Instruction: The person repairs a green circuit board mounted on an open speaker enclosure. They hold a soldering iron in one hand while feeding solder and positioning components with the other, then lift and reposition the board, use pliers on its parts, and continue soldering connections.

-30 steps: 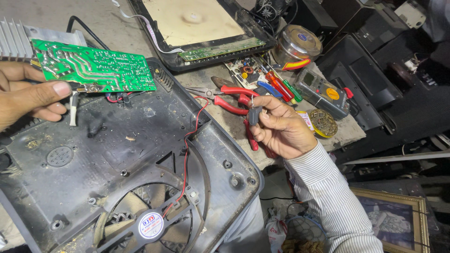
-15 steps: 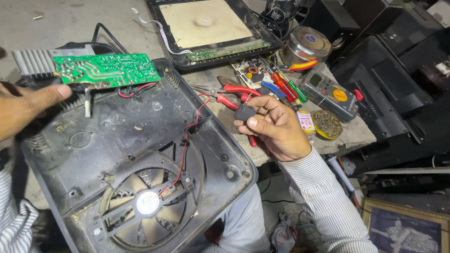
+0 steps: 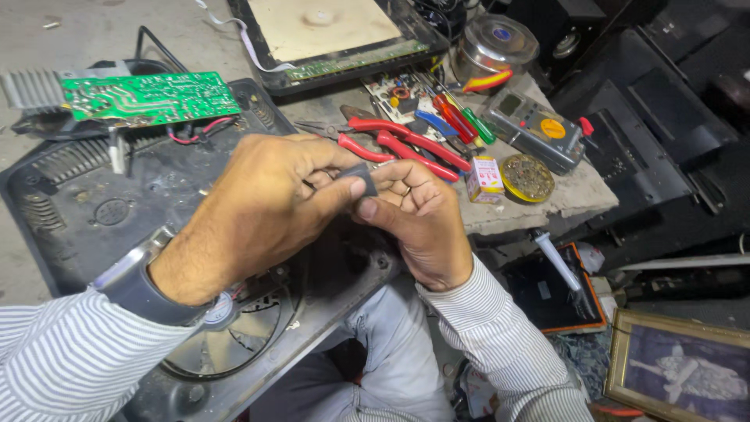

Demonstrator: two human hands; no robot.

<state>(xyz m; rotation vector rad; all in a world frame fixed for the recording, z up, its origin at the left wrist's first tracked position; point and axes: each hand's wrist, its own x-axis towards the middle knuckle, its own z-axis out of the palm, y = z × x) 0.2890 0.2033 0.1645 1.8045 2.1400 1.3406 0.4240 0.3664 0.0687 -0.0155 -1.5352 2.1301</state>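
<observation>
My left hand [image 3: 262, 207] and my right hand [image 3: 414, 223] meet over the black plastic base of an opened appliance [image 3: 86, 203]. Both pinch a small dark grey component [image 3: 361, 178] between thumbs and fingertips. A green circuit board [image 3: 148, 98] with a finned metal heat sink [image 3: 31, 87] rests on the base's far edge, joined to it by red and black wires [image 3: 191, 134]. The fan [image 3: 234, 328] in the base is mostly hidden under my left wrist.
Red-handled pliers [image 3: 406, 144], several screwdrivers [image 3: 457, 117], a grey multimeter [image 3: 535, 129], a small box [image 3: 486, 178] and a round tin [image 3: 527, 177] lie on the bench. A glass top panel [image 3: 336, 31] lies behind. A soldering iron [image 3: 556, 266] hangs off the edge; a framed picture [image 3: 680, 367] stands below.
My left hand let go of the circuit board, which now rests on the base, and came across to join my right hand on the small component.
</observation>
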